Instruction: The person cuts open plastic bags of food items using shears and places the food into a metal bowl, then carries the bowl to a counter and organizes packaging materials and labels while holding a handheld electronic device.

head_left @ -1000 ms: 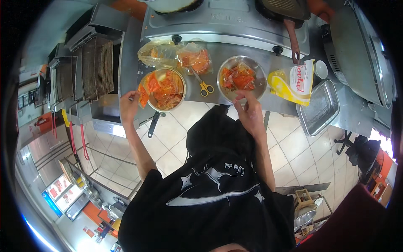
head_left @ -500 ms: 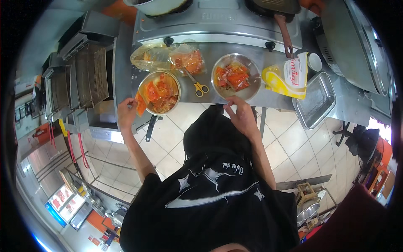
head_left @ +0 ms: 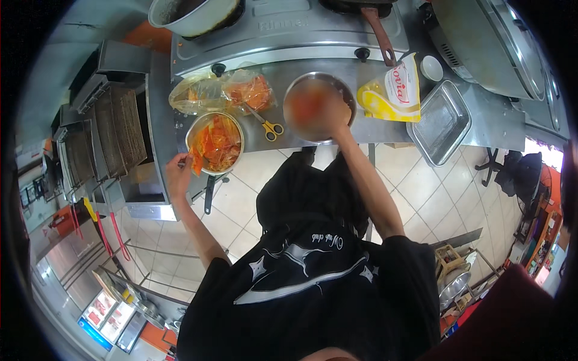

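Observation:
My left hand [head_left: 179, 171] is pinched on the edge of a see-through plastic packet of orange food [head_left: 196, 162] at the left rim of a saucepan [head_left: 242, 148]. More orange and reddish food [head_left: 218, 143] fills that pan, partly covered by clear film. My right hand [head_left: 335, 118] is inside the right side of a steel bowl [head_left: 314, 76], over its blurred red-orange contents. Its fingers are smeared, so what they grip cannot be made out. Yellow-handled scissors [head_left: 272, 130] lie between pan and bowl, blades pointing to a plastic bag of orange food [head_left: 250, 91].
A stove [head_left: 283, 42] with a pot [head_left: 198, 18] and a brown-handled pan [head_left: 376, 33] stands behind the counter. To the right are a yellow-and-white pouch [head_left: 391, 96], a white cup [head_left: 431, 68] and a metal tray [head_left: 441, 123]. The saucepan's black handle [head_left: 209, 194] juts over the edge.
My right hand has moved from the bowl's near rim into the bowl. My left hand stays at the saucepan with the orange packet. The whole view has shifted slightly.

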Available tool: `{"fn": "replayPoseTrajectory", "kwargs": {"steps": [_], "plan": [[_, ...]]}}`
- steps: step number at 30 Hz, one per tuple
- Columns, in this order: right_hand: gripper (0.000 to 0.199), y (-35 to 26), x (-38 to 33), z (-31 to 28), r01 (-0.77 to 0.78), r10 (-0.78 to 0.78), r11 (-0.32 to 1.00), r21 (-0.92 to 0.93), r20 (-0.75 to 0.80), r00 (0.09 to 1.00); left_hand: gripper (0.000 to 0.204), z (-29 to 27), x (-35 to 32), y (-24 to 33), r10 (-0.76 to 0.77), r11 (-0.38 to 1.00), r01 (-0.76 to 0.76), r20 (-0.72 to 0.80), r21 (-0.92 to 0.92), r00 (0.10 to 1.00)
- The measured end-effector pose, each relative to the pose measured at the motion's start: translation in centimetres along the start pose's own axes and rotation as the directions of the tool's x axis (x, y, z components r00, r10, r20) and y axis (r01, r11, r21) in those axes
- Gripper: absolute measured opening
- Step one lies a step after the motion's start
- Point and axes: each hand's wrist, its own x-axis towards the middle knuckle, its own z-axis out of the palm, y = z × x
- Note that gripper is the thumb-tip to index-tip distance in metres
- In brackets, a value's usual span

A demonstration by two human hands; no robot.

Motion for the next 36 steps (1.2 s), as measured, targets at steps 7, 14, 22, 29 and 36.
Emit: {"fn": "replayPoseTrajectory", "kwargs": {"steps": [7, 14, 22, 29, 36], "plan": [[0.007, 1.9, -2.2, -4.5, 0.228, -0.205, 0.959, 0.169, -0.143, 0.968, 0.019, -0.2, -0.3, -0.2, 0.007, 0.998, -0.009, -0.022, -0.067, 1.0], [0.008, 3.2, -5.0, -9.2, 0.258, -0.187, 0.856, 0.447, -0.197, 0.962, 0.023, -0.2, -0.2, 0.1, -0.008, 0.997, 0.008, 0.01, -0.076, 1.0], [0.008, 2.7, -5.1, -9.7, 0.01, -0.101, 0.554, 0.833, 0.056, 0.993, 0.019, -0.2, 0.0, 0.8, 0.032, 0.996, -0.038, -0.074, -0.078, 0.997], [0.012, 2.0, -5.6, -10.1, -0.058, -0.156, 0.275, 0.96, 0.104, 0.982, 0.018, -0.3, 0.3, 1.9, 0.04, 0.994, -0.041, -0.012, -0.103, 0.999], [0.016, 0.4, -5.8, -9.7, 0.347, -0.309, 0.584, 0.734, -0.195, 0.931, 0.024, 0.8, -0.6, 0.2, 0.033, 0.976, -0.02, 0.054, -0.218, 0.998]]}}
